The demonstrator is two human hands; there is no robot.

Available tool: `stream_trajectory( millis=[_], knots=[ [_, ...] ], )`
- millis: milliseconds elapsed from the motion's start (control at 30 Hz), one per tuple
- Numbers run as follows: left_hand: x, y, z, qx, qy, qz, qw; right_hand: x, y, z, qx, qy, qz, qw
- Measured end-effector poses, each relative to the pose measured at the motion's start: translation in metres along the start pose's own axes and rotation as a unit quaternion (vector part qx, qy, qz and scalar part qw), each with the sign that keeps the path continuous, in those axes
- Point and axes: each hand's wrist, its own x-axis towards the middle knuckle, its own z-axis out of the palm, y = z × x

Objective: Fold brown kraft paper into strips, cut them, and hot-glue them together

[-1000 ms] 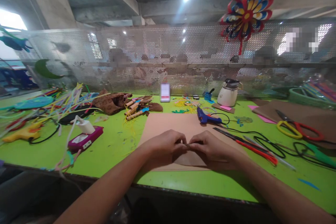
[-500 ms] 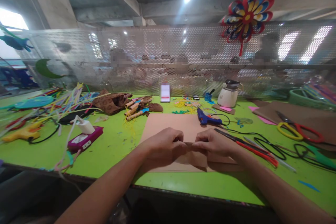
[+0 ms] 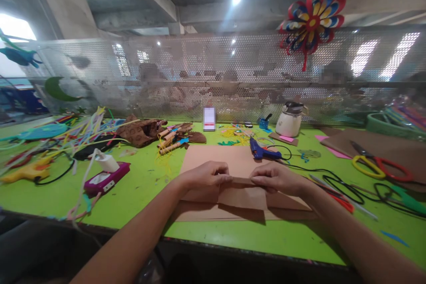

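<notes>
A small piece of brown paper (image 3: 243,196) is pinched along its top edge, which looks folded or rolled over. My left hand (image 3: 209,174) closes on its left end, thumb and fingers together. The right end is between the thumb and fingers of my right hand (image 3: 278,177). Below the piece lie larger brown paper sheets (image 3: 203,155) on the green table (image 3: 140,213). A blue glue gun (image 3: 264,150) rests at the sheets' upper right edge, beyond my right hand.
Red-and-yellow-handled scissors (image 3: 379,166) and black cables lie at right. A white jug (image 3: 289,120) and a phone (image 3: 209,119) stand at the back. On the left are a purple power strip (image 3: 108,179), a yellow glue gun (image 3: 26,171) and coloured strips (image 3: 95,122).
My hands have moved slightly apart along the paper's top edge. More of the small piece's front now shows between them.
</notes>
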Motion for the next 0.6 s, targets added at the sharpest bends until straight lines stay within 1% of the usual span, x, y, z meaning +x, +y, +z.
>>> stream_trajectory(
  millis=[100,167,233,267,300,333,433,533,600],
  knots=[
    [-0.001,0.000,0.001,-0.089,-0.006,-0.014,0.996,0.000,0.005,-0.003,0.020,0.016,-0.021,0.999],
    [-0.002,0.000,0.001,-0.179,-0.016,-0.030,0.983,0.001,0.011,-0.004,0.085,0.064,-0.043,0.993],
    [-0.004,0.002,0.000,-0.262,-0.015,-0.036,0.964,0.002,0.015,-0.002,0.176,0.124,-0.065,0.975],
    [-0.006,0.004,0.000,-0.291,-0.015,-0.038,0.956,0.003,0.015,0.000,0.209,0.137,-0.074,0.965],
    [-0.007,0.005,0.000,-0.314,-0.021,-0.041,0.948,0.002,0.013,0.003,0.230,0.133,-0.084,0.960],
    [-0.008,0.007,0.001,-0.333,-0.033,-0.044,0.941,0.002,0.009,0.007,0.238,0.112,-0.092,0.960],
    [-0.009,0.012,0.007,-0.378,-0.081,-0.047,0.921,-0.003,-0.009,0.017,0.211,0.009,-0.138,0.968],
    [-0.007,0.014,0.015,-0.428,-0.102,-0.049,0.896,-0.007,-0.027,0.019,0.104,-0.014,-0.209,0.972],
    [-0.006,0.016,0.019,-0.449,-0.124,-0.059,0.883,-0.009,-0.032,0.019,0.068,-0.016,-0.236,0.969]
  ],
)
